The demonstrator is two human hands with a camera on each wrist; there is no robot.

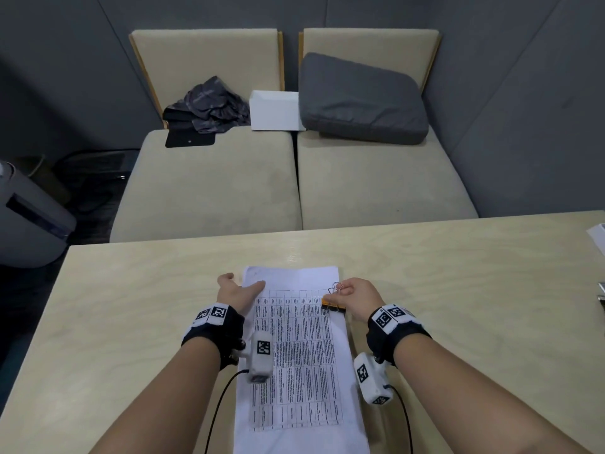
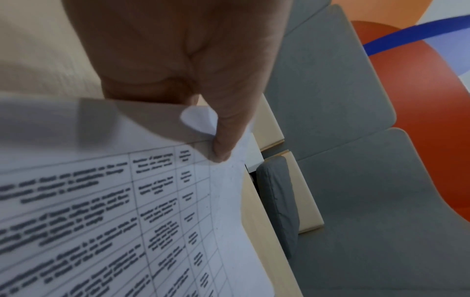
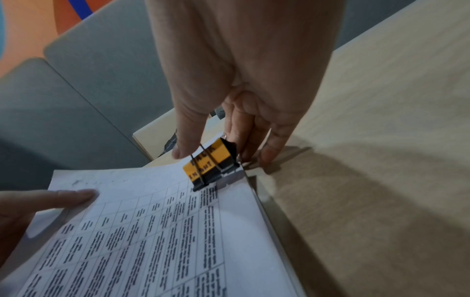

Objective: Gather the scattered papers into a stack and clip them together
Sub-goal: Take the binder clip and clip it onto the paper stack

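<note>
A stack of printed sheets (image 1: 301, 355) lies lengthwise on the wooden table (image 1: 458, 290) in front of me. My left hand (image 1: 245, 280) holds the stack's far left corner; the left wrist view shows the thumb (image 2: 221, 140) pressed on the top sheet (image 2: 101, 201), where a corner curls up. An orange and black binder clip (image 1: 333, 307) sits at the stack's right edge near the far corner. My right hand (image 1: 343, 290) pinches its wire handles. In the right wrist view the clip (image 3: 208, 164) is between thumb and fingers, its mouth on the paper edge (image 3: 152, 231).
Beyond the table's far edge stands a beige sofa (image 1: 212, 191) with a grey pillow (image 1: 360, 99), a white box (image 1: 275, 109) and dark cloth (image 1: 206, 106). A white object (image 1: 597, 237) lies at the table's right edge. A grey appliance (image 1: 29, 217) stands on the floor at left.
</note>
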